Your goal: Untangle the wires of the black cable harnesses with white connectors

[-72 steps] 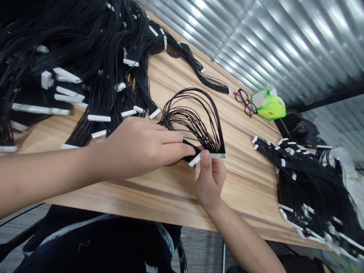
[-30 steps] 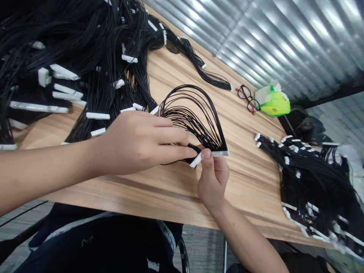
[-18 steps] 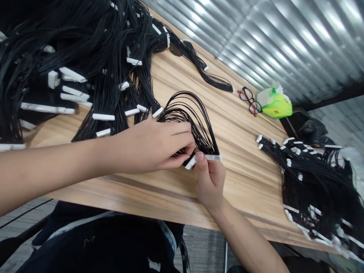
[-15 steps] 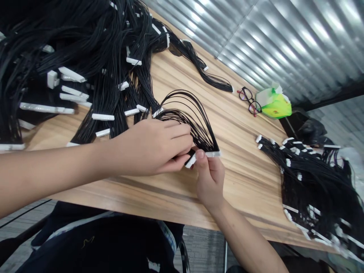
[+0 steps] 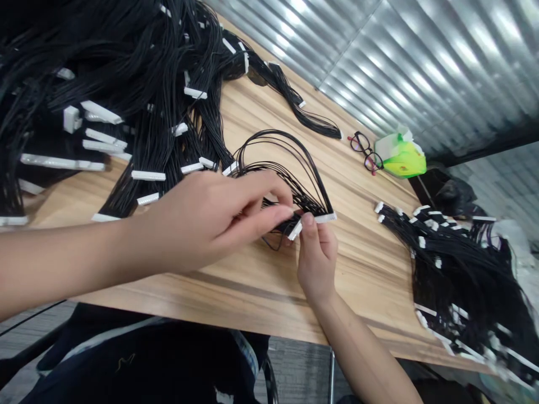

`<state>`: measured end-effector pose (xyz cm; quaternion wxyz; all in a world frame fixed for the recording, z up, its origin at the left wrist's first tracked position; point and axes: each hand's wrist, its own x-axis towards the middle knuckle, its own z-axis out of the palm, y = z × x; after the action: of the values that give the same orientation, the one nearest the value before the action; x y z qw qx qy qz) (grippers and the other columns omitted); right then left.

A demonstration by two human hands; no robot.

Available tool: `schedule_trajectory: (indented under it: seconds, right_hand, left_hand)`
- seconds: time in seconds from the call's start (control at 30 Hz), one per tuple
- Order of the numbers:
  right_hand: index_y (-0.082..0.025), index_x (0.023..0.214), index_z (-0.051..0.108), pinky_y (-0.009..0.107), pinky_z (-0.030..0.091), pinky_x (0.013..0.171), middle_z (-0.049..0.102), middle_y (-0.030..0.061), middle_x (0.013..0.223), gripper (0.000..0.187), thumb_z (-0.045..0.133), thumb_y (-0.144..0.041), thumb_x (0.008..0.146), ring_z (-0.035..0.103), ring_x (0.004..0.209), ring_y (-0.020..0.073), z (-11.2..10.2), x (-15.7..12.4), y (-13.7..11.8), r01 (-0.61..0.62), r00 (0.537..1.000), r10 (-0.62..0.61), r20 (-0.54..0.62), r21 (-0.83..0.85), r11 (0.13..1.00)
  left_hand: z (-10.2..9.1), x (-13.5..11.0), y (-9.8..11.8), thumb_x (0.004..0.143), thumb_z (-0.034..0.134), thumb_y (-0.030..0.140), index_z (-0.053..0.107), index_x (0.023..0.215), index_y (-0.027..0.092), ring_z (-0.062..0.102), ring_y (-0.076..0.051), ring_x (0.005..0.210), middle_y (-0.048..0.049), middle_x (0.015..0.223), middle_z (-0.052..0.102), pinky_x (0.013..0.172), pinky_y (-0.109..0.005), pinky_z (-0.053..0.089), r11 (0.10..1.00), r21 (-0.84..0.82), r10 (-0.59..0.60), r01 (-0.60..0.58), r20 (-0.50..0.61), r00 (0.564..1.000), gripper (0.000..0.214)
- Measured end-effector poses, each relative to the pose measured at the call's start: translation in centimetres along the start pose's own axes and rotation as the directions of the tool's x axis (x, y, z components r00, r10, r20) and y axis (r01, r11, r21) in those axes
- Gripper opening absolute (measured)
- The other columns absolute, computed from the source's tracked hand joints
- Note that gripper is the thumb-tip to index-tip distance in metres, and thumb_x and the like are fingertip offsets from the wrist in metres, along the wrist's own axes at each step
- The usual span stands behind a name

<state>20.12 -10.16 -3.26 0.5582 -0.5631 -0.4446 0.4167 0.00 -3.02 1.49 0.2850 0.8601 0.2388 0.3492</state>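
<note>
Black thin-wire loop [image 5: 286,151] arches over the middle of the light wood desk [image 5: 362,269], its wires ending in two white plastic connectors: a long white connector [image 5: 325,217] and a second white connector [image 5: 295,230], set at an angle and just beside the first. The person's right hand [image 5: 316,258] is closed in a pinch, its thumb pressed against the connectors at the near side of the loop. The left hand [image 5: 202,219] reaches in from the left, partly closed, its fingers [image 5: 252,216] curled over the wires just beside the connectors. Toward the desk's far left corner lies one large tangled heap of black harnesses [image 5: 126,95], tipped with white connectors too many to count. One smaller black bundle [image 5: 303,115] runs along the far edge. A second heap [image 5: 458,275] lies at the right edge. Near the far edge sit one pair of dark-framed glasses [image 5: 365,152] and one lime-green packet [image 5: 404,160].
</note>
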Motion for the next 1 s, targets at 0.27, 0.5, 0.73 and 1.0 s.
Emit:
schedule_trajectory:
  seconds: [0.27, 0.5, 0.73, 1.0]
  right_hand:
    - [-0.024, 0.071, 0.066, 0.031, 0.051, 0.059, 0.065, 0.0002, 0.063, 0.051, 0.061, -0.065, 0.100, 0.061, 0.060, 0.0173, -0.4, -0.3, -0.2, 0.029, 0.992, -0.014, 0.126, -0.115, 0.993]
    - [-0.024, 0.071, 0.071, 0.031, 0.051, 0.062, 0.066, 0.0007, 0.066, 0.053, 0.054, -0.060, 0.106, 0.061, 0.063, 0.0176, -1.7, 0.1, -1.2, -0.011, 0.878, 0.079, 0.471, -0.145, 0.989]
    - [-0.023, 0.074, 0.069, 0.033, 0.056, 0.067, 0.066, 0.0013, 0.070, 0.056, 0.053, -0.069, 0.102, 0.063, 0.070, 0.0189, -1.7, 0.8, -1.7, -0.062, 0.776, 0.155, 0.612, -0.171, 0.983]
    - [-0.022, 0.071, 0.062, 0.029, 0.050, 0.065, 0.056, -0.0006, 0.069, 0.057, 0.055, -0.071, 0.101, 0.052, 0.067, 0.0155, -1.6, 0.7, -1.9, -0.108, 0.707, 0.163, 0.688, -0.124, 0.986]
  left_hand:
    - [-0.6, 0.6, -1.3, 0.109, 0.052, 0.033, 0.071, 0.096, 0.021, 0.059, -0.009, 0.058, 0.0002, 0.092, 0.077, 0.046, -0.025, 0.026, 0.888, 0.453, 0.087, -0.076, -0.003, 0.996, 0.026]
    - [-1.6, 1.6, -2.3, 0.111, 0.049, 0.034, 0.076, 0.113, 0.028, 0.073, -0.014, 0.084, -0.0004, 0.103, 0.080, 0.054, -0.025, 0.034, 0.903, 0.377, 0.197, -0.203, 0.057, 0.979, 0.027]
    - [-1.8, 2.1, -3.5, 0.109, 0.058, 0.034, 0.083, 0.109, 0.036, 0.074, -0.011, 0.089, 0.0012, 0.102, 0.080, 0.069, -0.022, 0.049, 0.974, 0.060, 0.209, -0.218, 0.129, 0.969, 0.025]
    - [-1.3, 2.4, -3.3, 0.101, 0.069, 0.023, 0.086, 0.104, 0.030, 0.071, -0.010, 0.075, -0.0028, 0.096, 0.080, 0.063, -0.020, 0.050, 0.954, -0.298, 0.103, -0.023, 0.257, 0.961, 0.019]
